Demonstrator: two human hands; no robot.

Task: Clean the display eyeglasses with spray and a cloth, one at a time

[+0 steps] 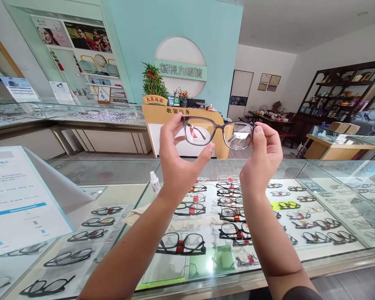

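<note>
A pair of dark-framed eyeglasses (pixel 218 127) is held up in the air between my two hands, above the glass display counter. My left hand (pixel 181 162) grips its left end, fingers at the upper corner and the thumb stretched below the left lens. At the other end, my right hand (pixel 264 154) pinches the frame's corner between thumb and curled fingers. A red mark and some print show on or through the left lens. Beneath my hands, rows of eyeglasses (pixel 181 246) lie inside the glass counter (pixel 162 271).
On the countertop stand a small white bottle (pixel 154 182) and, near it, a folded beige cloth (pixel 137 214). A large printed stand-up card (pixel 21 200) occupies the left. Farther back are a wooden reception desk (pixel 187 112) with a plant (pixel 154 83) and more display counters (pixel 90 114).
</note>
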